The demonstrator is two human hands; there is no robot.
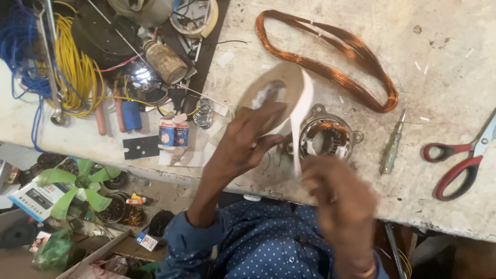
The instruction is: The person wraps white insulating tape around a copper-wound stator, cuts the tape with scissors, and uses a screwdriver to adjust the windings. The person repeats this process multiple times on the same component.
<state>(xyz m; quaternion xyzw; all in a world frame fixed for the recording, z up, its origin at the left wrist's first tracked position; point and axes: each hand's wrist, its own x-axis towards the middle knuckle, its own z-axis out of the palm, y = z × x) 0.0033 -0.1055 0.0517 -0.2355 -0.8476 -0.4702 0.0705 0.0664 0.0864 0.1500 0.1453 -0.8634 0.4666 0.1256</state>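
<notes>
Nearest the camera, two hands work above the tabletop (454, 41) edge. The right hand (343, 199) is blurred; its fingers are pinched together on the loose end of one white strip that runs up to a roll of tape (279, 95). The left hand (248, 139) is clamped on that roll, fingertips pressed through its middle hole, holding it tilted in the air. There is one roll in the hands, with a tan face and a white band.

Just behind the hands, directly below the roll, one round metal motor part (328, 137) lies flat on the tabletop, with copper winding showing inside its ring and two mounting ears at its rim. To the right of the motor part lies one screwdriver (391, 150) with a greenish handle, and farther right one pair of scissors (460, 165) with red handles, blades partly out of view.

Beyond the motor part, one long loop of copper wire (336, 59) stretches across the tabletop. To the left of the motor part stand one small metal spring (204, 112), one small box (173, 134) and one black flat plate (140, 147). Farther left lie one coil of yellow wire (75, 67) and one tangle of blue wire (20, 51). Below the tabletop, left of the motor part, one green fan blade (77, 186) with four vanes lies on the floor.
</notes>
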